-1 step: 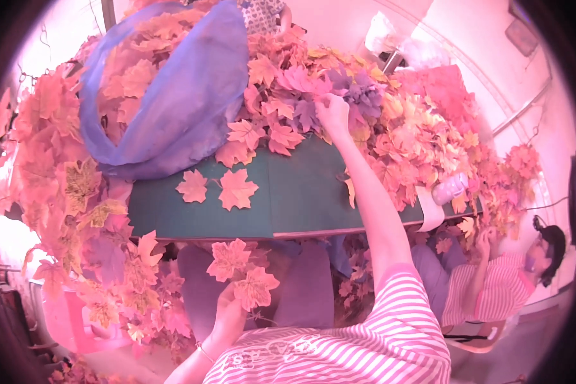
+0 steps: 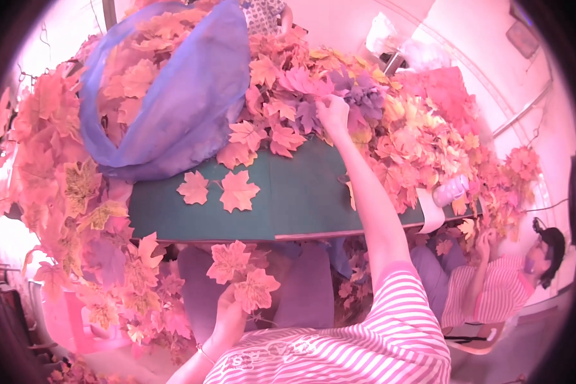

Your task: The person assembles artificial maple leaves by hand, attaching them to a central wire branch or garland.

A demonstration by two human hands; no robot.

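In my left hand point(image 2: 229, 312), low in front of my lap, is a sprig of artificial maple leaves point(image 2: 255, 289), its fingers closed round the stem. My right hand point(image 2: 334, 114) reaches far over the table point(image 2: 301, 192) into a heap of leaves. Its fingers are pinched together beside pink leaves point(image 2: 304, 83) and a bunch of purple leaves point(image 2: 365, 96); what lies between the fingertips is hidden. Two joined orange leaves point(image 2: 239, 191) lie on the green tabletop, between my hands and left of my right arm.
A large blue bag point(image 2: 192, 109) holding leaves stands on the table's left. Leaf heaps hang over both ends. At right are a pale roll point(image 2: 451, 190) and a white strip point(image 2: 431, 211). A seated co-worker point(image 2: 493, 288) in stripes is at right; another person point(image 2: 262, 16) is behind the table.
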